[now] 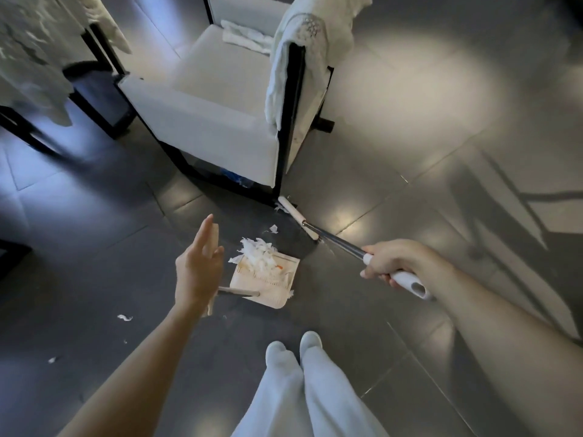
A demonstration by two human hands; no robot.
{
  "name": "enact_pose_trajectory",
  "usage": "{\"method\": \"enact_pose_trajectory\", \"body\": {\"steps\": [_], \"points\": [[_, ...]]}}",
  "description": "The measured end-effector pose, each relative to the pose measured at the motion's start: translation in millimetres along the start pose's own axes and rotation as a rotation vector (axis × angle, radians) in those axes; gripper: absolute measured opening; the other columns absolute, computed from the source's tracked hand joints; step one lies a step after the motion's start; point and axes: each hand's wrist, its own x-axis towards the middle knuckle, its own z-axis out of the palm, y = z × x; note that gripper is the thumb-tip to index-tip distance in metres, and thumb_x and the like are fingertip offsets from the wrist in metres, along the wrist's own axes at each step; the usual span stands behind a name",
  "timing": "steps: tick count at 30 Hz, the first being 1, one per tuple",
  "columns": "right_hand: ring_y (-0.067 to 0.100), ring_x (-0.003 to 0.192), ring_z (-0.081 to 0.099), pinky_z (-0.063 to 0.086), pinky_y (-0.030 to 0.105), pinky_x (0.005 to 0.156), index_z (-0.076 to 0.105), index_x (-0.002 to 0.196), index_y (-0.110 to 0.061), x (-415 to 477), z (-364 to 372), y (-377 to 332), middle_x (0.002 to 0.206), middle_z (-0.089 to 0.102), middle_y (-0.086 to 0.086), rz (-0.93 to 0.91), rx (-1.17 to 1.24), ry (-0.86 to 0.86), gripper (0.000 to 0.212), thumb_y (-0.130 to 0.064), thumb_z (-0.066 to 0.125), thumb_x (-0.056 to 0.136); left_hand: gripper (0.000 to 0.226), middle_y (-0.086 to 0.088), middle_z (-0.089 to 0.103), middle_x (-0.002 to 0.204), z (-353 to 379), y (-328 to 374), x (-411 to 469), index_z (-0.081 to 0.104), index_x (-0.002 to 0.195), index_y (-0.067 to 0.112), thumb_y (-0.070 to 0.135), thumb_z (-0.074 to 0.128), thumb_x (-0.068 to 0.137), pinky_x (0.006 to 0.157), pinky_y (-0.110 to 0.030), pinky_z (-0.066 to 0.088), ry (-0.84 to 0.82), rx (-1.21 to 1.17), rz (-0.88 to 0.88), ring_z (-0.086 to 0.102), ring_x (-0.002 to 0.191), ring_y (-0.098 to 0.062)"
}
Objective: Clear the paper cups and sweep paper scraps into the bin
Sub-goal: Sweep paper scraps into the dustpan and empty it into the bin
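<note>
Caught mid-sweep, going by the layout. Gripped broom (334, 243) in right hand (389, 261), fingers curled tight round the white grip, nothing else held. Set broom head down on floor (410, 184), right at chair's (220, 134) front leg corner. Found scraps (258, 257) heaped at far edge of dustpan (268, 290), spilling over its far-left corner. Spotted a loose bit (273, 228) on floor between broom head and dustpan, plus a stray (125, 317) well apart toward near-left of floor. Saw no bin and no cups anywhere in view.

Called for short, low strokes from the chair leg toward the dustpan's open far edge. Needed broom head flat to floor to stop thin paper sliding under. Needed a light touch too, to avoid scattering the heap already in the pan. Probably needed the dustpan steadied first; risked shoving it backward otherwise. Left the near-left strays for a later pass, by my read.

Held left hand (197, 272) open over dustpan handle (239, 292), fingers straight and nearly together, pointing up and away, pinching nothing. Could not tell whether palm touched the handle behind it.
</note>
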Motion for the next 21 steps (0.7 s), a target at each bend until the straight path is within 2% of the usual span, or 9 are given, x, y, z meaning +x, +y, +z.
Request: {"method": "enact_pose_trajectory", "body": {"steps": [4, 6, 7, 9, 11, 14, 16, 19, 21], "points": [[0.01, 0.044, 0.039, 0.037, 0.021, 0.041, 0.022, 0.151, -0.03, 1.4, -22.0, 17.8, 0.053, 0.045, 0.003, 0.009, 0.09, 0.008, 0.069, -0.015, 0.059, 0.095, 0.061, 0.012, 0.06, 0.097, 20.5, 10.7, 3.4, 0.045, 0.143, 0.026, 0.0, 0.06, 0.09, 0.07, -0.005, 0.036, -0.021, -0.007, 0.107, 0.056, 0.073, -0.015], [0.009, 0.042, 0.038, 0.036, 0.019, 0.039, 0.023, 0.151, -0.031, 8.9, -35.0, 24.7, 0.047, 0.044, 0.0, 0.011, 0.148, 0.005, 0.07, -0.013, 0.06, 0.094, 0.06, 0.013, 0.057, 0.101, 32.3, 17.0, 7.0, 0.044, 0.144, 0.02, 0.0, 0.061, 0.09, 0.074, -0.003, 0.039, -0.021, 0.049, 0.157, 0.057, 0.074, -0.016], [0.009, 0.041, 0.038, 0.035, 0.018, 0.038, 0.025, 0.15, -0.03, 11.6, -40.9, 26.9, 0.045, 0.044, 0.0, 0.013, 0.155, 0.008, 0.068, -0.013, 0.06, 0.094, 0.06, 0.015, 0.056, 0.101, 38.2, 20.8, 8.3, 0.043, 0.144, 0.022, 0.002, 0.06, 0.09, 0.075, -0.005, 0.04, -0.031, 0.041, 0.136, 0.057, 0.075, -0.013], [0.009, 0.041, 0.038, 0.035, 0.018, 0.038, 0.031, 0.147, -0.024, 18.6, -55.9, 28.8, 0.042, 0.043, -0.002, -0.002, 0.14, 0.009, 0.062, -0.012, 0.06, 0.094, 0.061, 0.023, 0.057, 0.101, 48.9, 30.3, 8.3, 0.043, 0.143, 0.03, 0.004, 0.059, 0.091, 0.073, 0.001, 0.037, -0.036, -0.021, 0.093, 0.057, 0.08, -0.004], [0.009, 0.041, 0.038, 0.035, 0.018, 0.038, 0.032, 0.146, -0.019, 28.0, -76.0, 27.9, 0.042, 0.044, -0.001, -0.011, 0.125, -0.002, 0.06, -0.013, 0.06, 0.094, 0.064, 0.018, 0.059, 0.099, 59.8, 40.1, 11.8, 0.044, 0.143, 0.03, -0.002, 0.059, 0.089, 0.072, 0.006, 0.032, -0.017, -0.06, 0.065, 0.058, 0.08, -0.008], [0.01, 0.047, 0.039, 0.036, 0.019, 0.04, 0.035, 0.144, -0.018, 50.3, -118.7, 18.2, 0.054, 0.044, 0.002, -0.026, 0.083, 0.001, 0.057, -0.012, 0.061, 0.093, 0.062, 0.012, 0.059, 0.104, 81.1, 59.9, 18.1, 0.044, 0.142, 0.032, 0.003, 0.058, 0.09, 0.071, 0.005, 0.031, 0.033, -0.054, 0.0, 0.056, 0.083, -0.005], [0.01, 0.048, 0.039, 0.036, 0.019, 0.039, 0.037, 0.142, -0.017, 67.1, -148.3, 6.7, 0.058, 0.044, 0.003, -0.043, 0.042, 0.005, 0.055, -0.01, 0.061, 0.092, 0.062, 0.01, 0.06, 0.096, 98.3, 74.1, 19.7, 0.047, 0.141, 0.032, 0.001, 0.058, 0.089, 0.069, 0.006, 0.031, 0.098, -0.077, -0.074, 0.055, 0.075, -0.003], [0.011, 0.05, 0.04, 0.038, 0.02, 0.042, 0.041, 0.14, -0.014, 91.3, -188.1, -13.1, 0.067, 0.048, 0.004, -0.067, -0.064, -0.002, 0.051, -0.009, 0.059, 0.093, 0.062, 0.019, 0.056, 0.087, 124.6, 94.0, 22.8, 0.048, 0.14, 0.028, -0.003, 0.058, 0.088, 0.068, 0.007, 0.03, 0.203, -0.108, -0.159, 0.055, 0.073, 0.014], [0.012, 0.053, 0.042, 0.039, 0.023, 0.052, 0.044, 0.137, -0.012, 108.9, -208.9, -28.3, 0.071, 0.05, 0.005, -0.079, -0.182, -0.017, 0.046, -0.011, 0.058, 0.094, 0.062, 0.017, 0.056, 0.089, 138.4, 104.1, 27.3, 0.048, 0.141, 0.026, -0.004, 0.057, 0.088, 0.072, 0.005, 0.029, 0.253, -0.099, -0.185, 0.054, 0.076, 0.008]]}}
